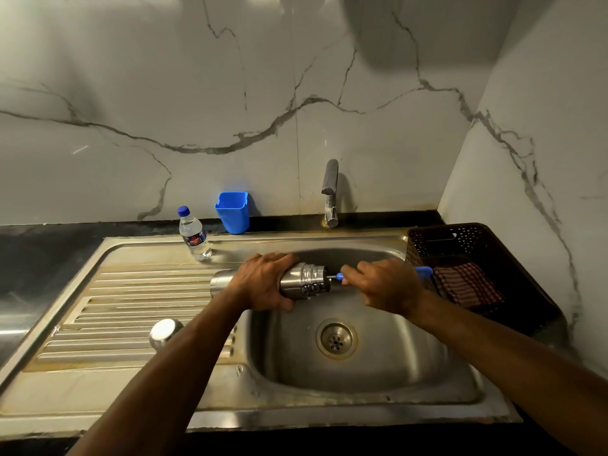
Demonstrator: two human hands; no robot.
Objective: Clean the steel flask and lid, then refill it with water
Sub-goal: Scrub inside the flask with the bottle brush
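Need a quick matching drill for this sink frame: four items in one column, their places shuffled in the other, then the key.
Items
1. steel flask
2. lid
3. water bottle
4. checked cloth

Places
A. in the dark basket right of the basin
B. on the ribbed drainboard, partly behind the left forearm
C. held on its side over the basin by the left hand, with the brush from the right hand at its mouth
D. standing at the back of the drainboard, near the blue cup

Pairs: 1-C, 2-B, 3-D, 4-A

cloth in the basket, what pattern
Red and white checks on the cloth in the dark basket; head view, the only one.
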